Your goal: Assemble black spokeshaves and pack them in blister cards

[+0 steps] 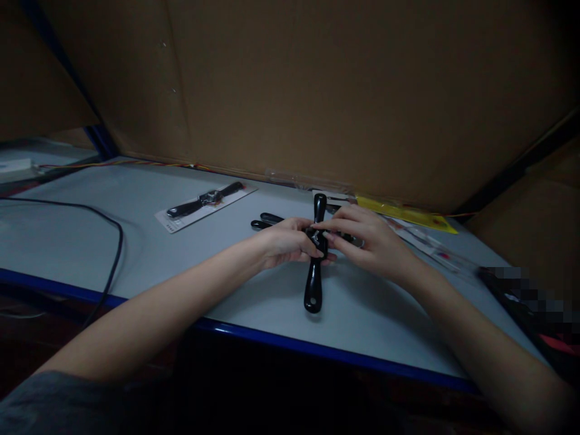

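A black spokeshave [313, 284] with two long handles is held above the table, one handle pointing toward me and the other away. My left hand [290, 241] is closed around its middle, thumb on top by the small metal parts. From the other side, my right hand [362, 235] has its fingertips pinched at the same middle section; the fingers partly cover what they touch there. Behind my left hand, two black handle ends [267, 221] lie on the table, the rest of them hidden.
Another spokeshave [203, 199] lies on a white card in clear packaging at left. A yellow package [403, 212] and clear-wrapped items [426, 243] lie along the back right. A black cable [118, 241] crosses the table's [149, 266] left side. Brown cardboard [317, 90] walls the back.
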Demonstrator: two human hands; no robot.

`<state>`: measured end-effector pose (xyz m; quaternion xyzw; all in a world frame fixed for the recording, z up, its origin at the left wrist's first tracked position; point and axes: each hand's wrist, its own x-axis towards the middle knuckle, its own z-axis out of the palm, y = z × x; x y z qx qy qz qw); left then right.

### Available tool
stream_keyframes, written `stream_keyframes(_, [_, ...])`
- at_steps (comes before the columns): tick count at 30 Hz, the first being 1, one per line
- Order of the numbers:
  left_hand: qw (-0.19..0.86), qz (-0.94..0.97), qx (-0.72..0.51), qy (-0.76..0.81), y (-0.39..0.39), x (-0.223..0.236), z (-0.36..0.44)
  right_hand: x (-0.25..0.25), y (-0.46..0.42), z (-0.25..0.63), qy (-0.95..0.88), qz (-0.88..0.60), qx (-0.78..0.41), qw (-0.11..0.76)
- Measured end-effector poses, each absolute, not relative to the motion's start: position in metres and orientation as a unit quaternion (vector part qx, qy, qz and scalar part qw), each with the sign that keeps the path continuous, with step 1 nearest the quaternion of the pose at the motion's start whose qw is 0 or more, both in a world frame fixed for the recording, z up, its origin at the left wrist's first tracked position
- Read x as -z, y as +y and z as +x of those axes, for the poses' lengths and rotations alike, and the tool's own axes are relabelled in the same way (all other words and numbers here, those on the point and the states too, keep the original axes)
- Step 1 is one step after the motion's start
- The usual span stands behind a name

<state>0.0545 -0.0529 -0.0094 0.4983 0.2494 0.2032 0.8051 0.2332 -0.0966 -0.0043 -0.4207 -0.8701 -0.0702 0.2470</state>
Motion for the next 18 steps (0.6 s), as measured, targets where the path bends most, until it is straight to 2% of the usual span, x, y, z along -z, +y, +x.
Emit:
stream_keyframes(5, [0.800, 0.509, -0.205, 0.244, -0.0514, 0.0108, 0.0534, 0.0024, -0.0986, 0.2300, -0.874, -0.395, 0.067, 0.276])
stream_keyframes(11, [0.794, 0.514, -0.192, 0.261, -0.0503, 0.0119, 0.0543, 0.0054, -0.0940, 0.2317, -0.892, -0.362, 0.099, 0.254])
stream_keyframes(18, [0.789, 0.519, -0.205, 0.258, -0.0558, 0.0113, 0.0549, 0.0091, -0.0951, 0.2246, -0.870, -0.402, 0.148, 0.244])
